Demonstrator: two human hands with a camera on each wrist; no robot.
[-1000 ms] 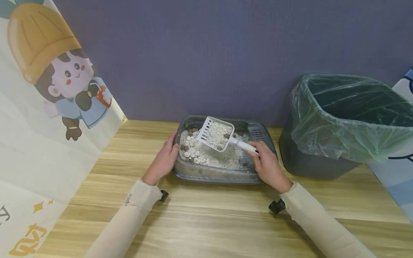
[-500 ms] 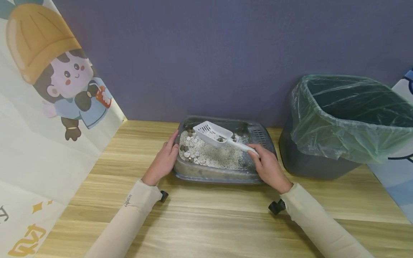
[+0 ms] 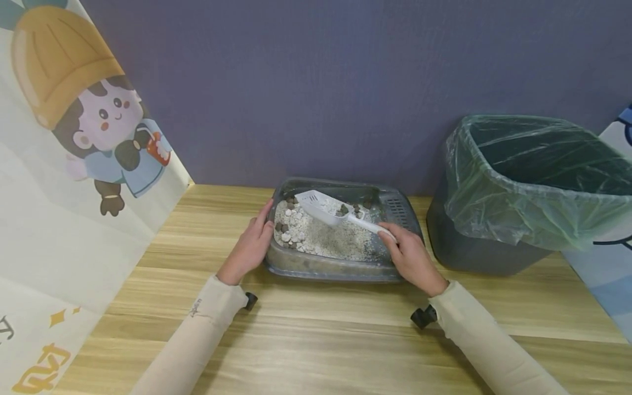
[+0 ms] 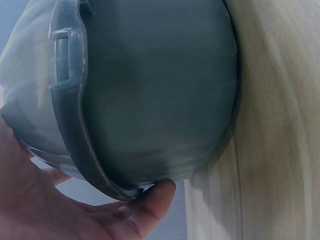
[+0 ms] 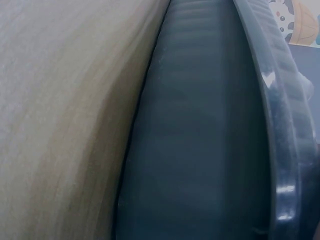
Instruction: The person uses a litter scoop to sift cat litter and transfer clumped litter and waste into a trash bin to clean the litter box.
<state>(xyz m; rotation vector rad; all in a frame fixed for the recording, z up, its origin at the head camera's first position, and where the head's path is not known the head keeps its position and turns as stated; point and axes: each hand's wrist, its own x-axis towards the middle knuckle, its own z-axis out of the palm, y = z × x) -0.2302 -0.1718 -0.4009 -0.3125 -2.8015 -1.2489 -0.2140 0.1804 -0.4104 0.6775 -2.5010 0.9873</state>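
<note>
White litter scoop (image 3: 329,217) is gripped by handle in R hand (image 3: 412,255), held over grey litter tray (image 3: 336,268); vs 1 s ago, bowl is tipped more side-on & less litter (image 3: 330,206) is seen in it, w/ dark clumps (image 3: 343,209). Tray's L end is gripped by L hand (image 3: 248,248), unchanged.

Tray (image 3: 326,267) made of glossy plastic, scoop (image 3: 338,220) of smooth plastic, litter (image 3: 336,241) seen as rough, bin liner (image 3: 533,211) as shiny film, table (image 3: 321,340) wood-grained.
</note>
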